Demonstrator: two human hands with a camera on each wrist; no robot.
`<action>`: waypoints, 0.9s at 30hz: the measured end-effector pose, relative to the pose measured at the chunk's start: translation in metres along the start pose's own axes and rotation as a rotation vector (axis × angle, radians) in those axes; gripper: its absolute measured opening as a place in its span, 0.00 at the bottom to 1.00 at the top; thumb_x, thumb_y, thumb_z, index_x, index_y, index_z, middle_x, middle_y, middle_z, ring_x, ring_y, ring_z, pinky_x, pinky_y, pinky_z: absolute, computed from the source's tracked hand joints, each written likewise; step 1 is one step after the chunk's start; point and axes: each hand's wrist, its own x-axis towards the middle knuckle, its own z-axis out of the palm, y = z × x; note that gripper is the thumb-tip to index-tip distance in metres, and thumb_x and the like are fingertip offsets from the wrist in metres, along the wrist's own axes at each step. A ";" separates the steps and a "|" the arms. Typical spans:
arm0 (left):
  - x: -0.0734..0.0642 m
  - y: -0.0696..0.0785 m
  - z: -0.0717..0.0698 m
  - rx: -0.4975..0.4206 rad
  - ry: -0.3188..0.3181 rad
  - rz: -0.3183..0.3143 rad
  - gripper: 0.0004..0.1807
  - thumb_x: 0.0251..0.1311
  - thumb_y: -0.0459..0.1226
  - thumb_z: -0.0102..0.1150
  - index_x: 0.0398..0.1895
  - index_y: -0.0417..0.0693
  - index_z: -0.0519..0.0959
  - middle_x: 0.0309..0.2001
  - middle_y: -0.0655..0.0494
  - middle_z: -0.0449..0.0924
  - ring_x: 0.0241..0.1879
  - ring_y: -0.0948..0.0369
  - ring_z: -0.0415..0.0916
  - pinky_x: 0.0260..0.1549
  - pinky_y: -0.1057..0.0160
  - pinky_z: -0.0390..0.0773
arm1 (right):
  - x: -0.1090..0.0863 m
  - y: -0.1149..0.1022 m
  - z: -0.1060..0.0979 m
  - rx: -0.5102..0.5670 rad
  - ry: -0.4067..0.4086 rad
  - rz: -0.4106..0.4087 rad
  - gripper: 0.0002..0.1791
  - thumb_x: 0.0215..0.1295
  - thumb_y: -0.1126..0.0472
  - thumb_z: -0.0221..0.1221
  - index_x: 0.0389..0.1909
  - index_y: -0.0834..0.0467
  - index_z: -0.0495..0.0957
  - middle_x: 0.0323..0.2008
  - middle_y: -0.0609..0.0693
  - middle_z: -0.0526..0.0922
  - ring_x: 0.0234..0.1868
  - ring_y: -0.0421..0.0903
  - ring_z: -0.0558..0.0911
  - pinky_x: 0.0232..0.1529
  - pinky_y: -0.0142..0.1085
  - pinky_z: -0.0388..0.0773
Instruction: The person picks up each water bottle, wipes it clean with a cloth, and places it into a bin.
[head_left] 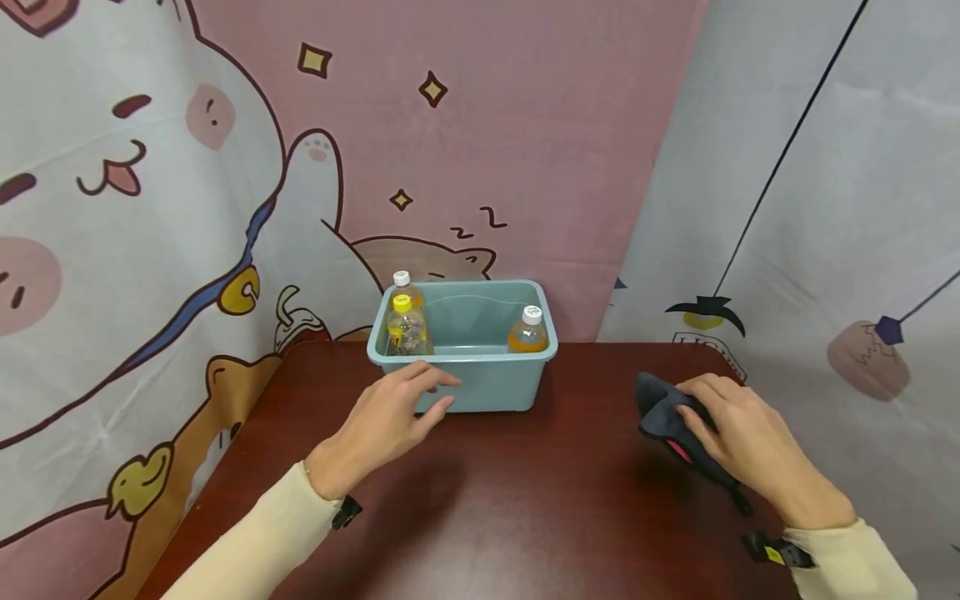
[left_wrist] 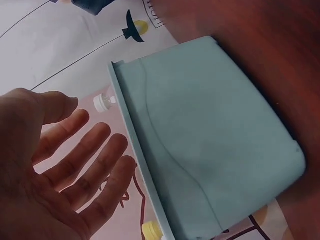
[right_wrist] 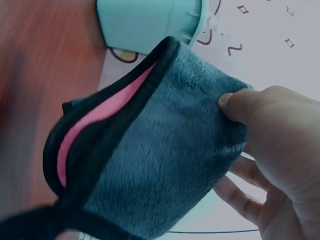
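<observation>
In the head view my right hand (head_left: 750, 429) holds a folded plush cloth (head_left: 678, 421) over the right side of the table. Dark blue-grey outside, the cloth (right_wrist: 155, 145) has black edging and a pink inner side; thumb and fingers pinch one end in the right wrist view. Nothing is in my left hand (head_left: 386, 417), whose fingers are relaxed in front of a light blue plastic bin (head_left: 480, 387). Inside the bin stand a yellow-capped bottle (head_left: 408, 329) and a white-capped bottle (head_left: 402, 283) at left, plus another white-capped bottle (head_left: 528, 333) at right.
The bin stands at the far edge of a reddish-brown table (head_left: 540, 492). Behind it hangs a pink and white curtain (head_left: 525, 125) with cartoon animals. A black strap or cord (right_wrist: 65, 217) trails from the cloth's near end.
</observation>
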 end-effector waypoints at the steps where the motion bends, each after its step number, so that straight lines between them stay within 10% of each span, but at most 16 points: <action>1: -0.003 -0.001 0.000 0.001 -0.013 -0.007 0.14 0.76 0.42 0.80 0.61 0.59 0.93 0.54 0.62 0.93 0.49 0.62 0.93 0.33 0.67 0.86 | 0.000 0.003 0.001 -0.011 -0.004 -0.010 0.13 0.76 0.59 0.77 0.55 0.59 0.90 0.49 0.53 0.93 0.42 0.56 0.91 0.38 0.60 0.89; 5: -0.013 -0.004 0.001 0.007 -0.060 -0.028 0.14 0.78 0.43 0.79 0.62 0.61 0.92 0.55 0.64 0.92 0.51 0.63 0.94 0.37 0.65 0.89 | 0.000 0.013 0.012 -0.046 -0.030 -0.059 0.17 0.89 0.50 0.65 0.53 0.61 0.90 0.48 0.54 0.92 0.40 0.56 0.89 0.37 0.60 0.89; 11: -0.024 -0.006 0.007 0.019 -0.105 -0.047 0.14 0.79 0.44 0.78 0.63 0.60 0.92 0.55 0.64 0.91 0.48 0.64 0.92 0.43 0.59 0.93 | -0.003 0.018 0.039 -0.068 -0.110 -0.065 0.20 0.58 0.66 0.86 0.50 0.61 0.92 0.45 0.54 0.91 0.37 0.54 0.91 0.33 0.52 0.91; 20: -0.035 -0.012 0.016 0.017 -0.168 -0.090 0.15 0.78 0.45 0.79 0.63 0.59 0.92 0.56 0.62 0.90 0.50 0.63 0.90 0.46 0.59 0.93 | -0.018 0.008 0.081 0.038 -0.326 0.037 0.15 0.73 0.62 0.80 0.57 0.57 0.95 0.47 0.51 0.92 0.32 0.42 0.88 0.31 0.35 0.87; 27: -0.045 -0.020 0.017 0.004 -0.182 -0.162 0.16 0.77 0.44 0.79 0.64 0.59 0.92 0.59 0.60 0.90 0.51 0.63 0.89 0.45 0.59 0.92 | -0.021 -0.002 0.096 0.167 -0.546 0.162 0.24 0.82 0.57 0.73 0.73 0.58 0.89 0.61 0.59 0.92 0.61 0.61 0.93 0.57 0.56 0.95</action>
